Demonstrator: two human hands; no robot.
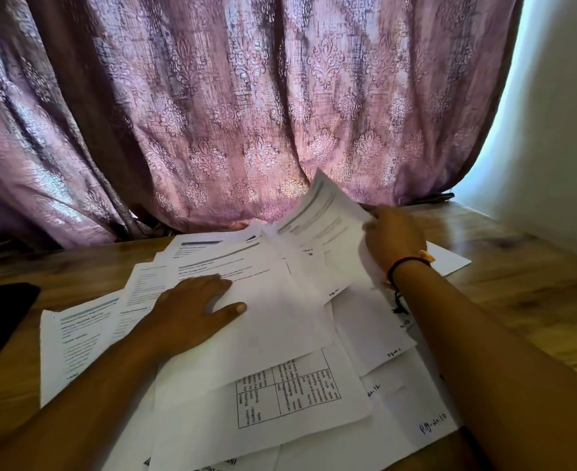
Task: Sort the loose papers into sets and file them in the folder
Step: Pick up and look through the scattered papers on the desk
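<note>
Loose white printed paper sheets point(280, 334) are lying fanned across the middle of the brown wooden worktop point(518, 266). The left hand point(195, 307) is pressing them flat, grip released; the right hand point(395, 239) is pinching one raised sheet point(324, 212) near the far edge. The sheets look light, floppy and probably slippery, so each is best lifted by a corner.

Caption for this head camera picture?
Left hand presses spread papers on a wooden table while right hand holds up one sheet.

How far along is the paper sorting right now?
Barely begun. Done: no separate sets show; the papers lie overlapped on the table. In hand: the right hand lifts one sheet while the left hand presses on the papers. Left: all the sorting and filing.
</note>
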